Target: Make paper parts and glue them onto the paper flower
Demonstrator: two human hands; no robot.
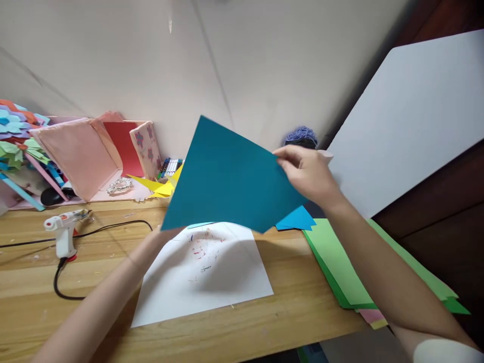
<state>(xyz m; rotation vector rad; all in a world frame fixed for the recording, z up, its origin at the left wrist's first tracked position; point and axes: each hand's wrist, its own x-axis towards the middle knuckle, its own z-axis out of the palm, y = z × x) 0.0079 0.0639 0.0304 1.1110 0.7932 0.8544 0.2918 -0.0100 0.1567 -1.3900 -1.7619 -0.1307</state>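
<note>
A teal paper sheet (230, 176) hangs tilted in the air above the wooden table (287, 312). My right hand (308, 171) pinches its right edge, fingers closed on the paper. My left hand (161, 233) is at the sheet's lower left corner; its fingers are hidden behind the paper. Below the sheet lies a white paper (206, 275) with small coloured scribbles. Smaller blue paper pieces (297, 219) lie just past the teal sheet's lower right edge.
A white glue gun (64, 232) with a black cord stands at the left. Pink paper boxes (86, 151), paper flowers (15, 131), yellow scraps (159, 186) and markers line the back. Green sheets (340, 262) lie at the right under a leaning white board (412, 116). Blue yarn (300, 136) sits behind.
</note>
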